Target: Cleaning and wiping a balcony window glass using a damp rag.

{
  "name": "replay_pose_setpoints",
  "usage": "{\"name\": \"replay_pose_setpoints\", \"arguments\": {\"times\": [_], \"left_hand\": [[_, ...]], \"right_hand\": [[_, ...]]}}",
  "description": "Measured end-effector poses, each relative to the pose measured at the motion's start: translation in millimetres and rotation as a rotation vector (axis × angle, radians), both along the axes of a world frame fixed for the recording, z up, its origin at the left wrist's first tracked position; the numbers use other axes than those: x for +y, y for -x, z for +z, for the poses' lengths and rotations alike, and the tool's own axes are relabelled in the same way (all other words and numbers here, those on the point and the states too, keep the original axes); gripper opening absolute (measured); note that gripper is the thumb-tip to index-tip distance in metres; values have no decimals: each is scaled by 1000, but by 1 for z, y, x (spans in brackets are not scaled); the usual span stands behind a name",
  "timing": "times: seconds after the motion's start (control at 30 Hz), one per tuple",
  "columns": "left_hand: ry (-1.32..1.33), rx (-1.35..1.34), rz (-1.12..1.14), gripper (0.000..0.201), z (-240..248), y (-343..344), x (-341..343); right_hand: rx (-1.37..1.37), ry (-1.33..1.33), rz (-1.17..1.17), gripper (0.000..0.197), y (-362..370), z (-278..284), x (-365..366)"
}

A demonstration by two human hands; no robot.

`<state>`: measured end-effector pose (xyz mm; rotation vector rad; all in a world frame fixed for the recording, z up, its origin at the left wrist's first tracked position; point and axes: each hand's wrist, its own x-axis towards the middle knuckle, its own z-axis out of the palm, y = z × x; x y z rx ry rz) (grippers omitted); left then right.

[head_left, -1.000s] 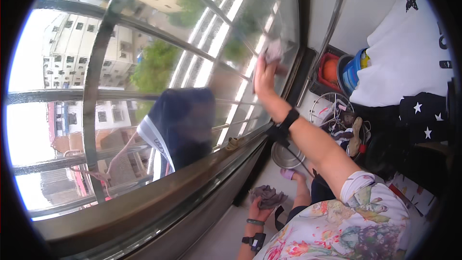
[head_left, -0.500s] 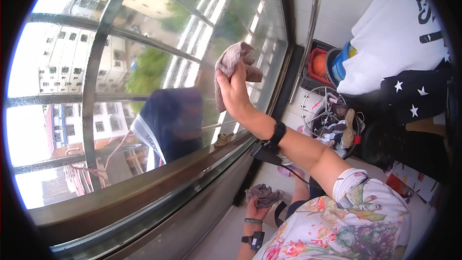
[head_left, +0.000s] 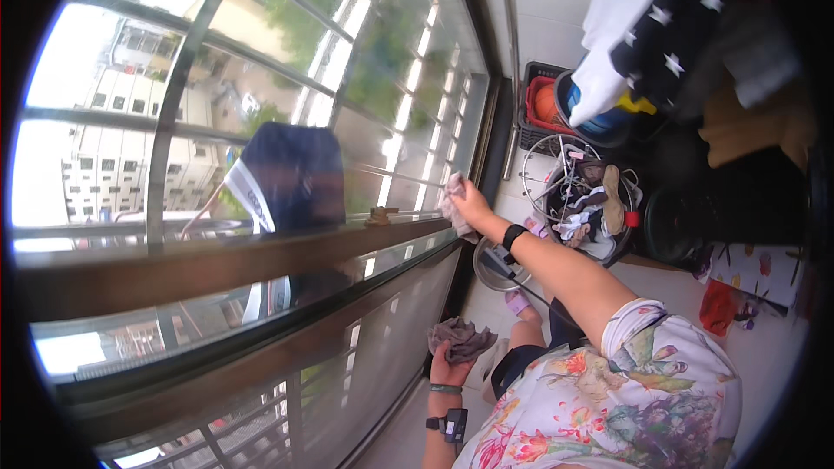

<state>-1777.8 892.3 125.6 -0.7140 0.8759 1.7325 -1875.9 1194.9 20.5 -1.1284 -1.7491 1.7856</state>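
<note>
Window side: clear glass pane (head_left: pixel 373 148) in a dark window frame (head_left: pixel 493 135), crossed low down by a flat brown rail (head_left: pixel 174 271); a navy cloth with a white band (head_left: pixel 300 175) shows at the glass.
Right hand (head_left: pixel 472 206): fingers closed round a bunched pinkish-grey cloth (head_left: pixel 453 200) at the rail's right end, near the frame; whether it presses on the glass, I cannot tell.
Left hand (head_left: pixel 447 369): lower down, fingers curled under a crumpled grey-brown cloth (head_left: pixel 463 339); how firmly is hidden.
Frame-corner risk: a loose edge of the pinkish-grey cloth could catch there, exposing knuckles to a scrape.
Rail risk: a small brown object (head_left: pixel 380 215) sits on it; a low sweep could knock it off.
Left-cloth risk: folds spill past the palm, so a slackened hold could drop it onto the pale floor (head_left: pixel 395 434).
</note>
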Motion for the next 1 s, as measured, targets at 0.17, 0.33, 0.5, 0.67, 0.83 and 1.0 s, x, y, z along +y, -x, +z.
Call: {"name": "replay_pose_setpoints", "arguments": {"times": [0.17, 0.33, 0.5, 0.67, 0.83, 1.0], "left_hand": [[-59, -62, -49, 46, -16, 0, -47], [-184, -4, -166, 54, 3, -22, -25], [-55, -98, -303, 49, -25, -19, -2], [28, -64, -491, 45, -12, -68, 89], [-19, -92, -560, 52, -18, -138, 166], [-54, -4, -688, 51, 2, -254, 235]], "right_hand": [[171, 214, -27, 29, -104, 16, -2], [84, 51, -34, 36, -267, -61, -23], [-315, 263, -265, 31, -438, 4, -47], [211, 401, -834, 53, -609, -33, -72], [500, 106, -1020, 42, -748, 34, -27], [972, 476, -1113, 41, -894, 113, 51]]}}
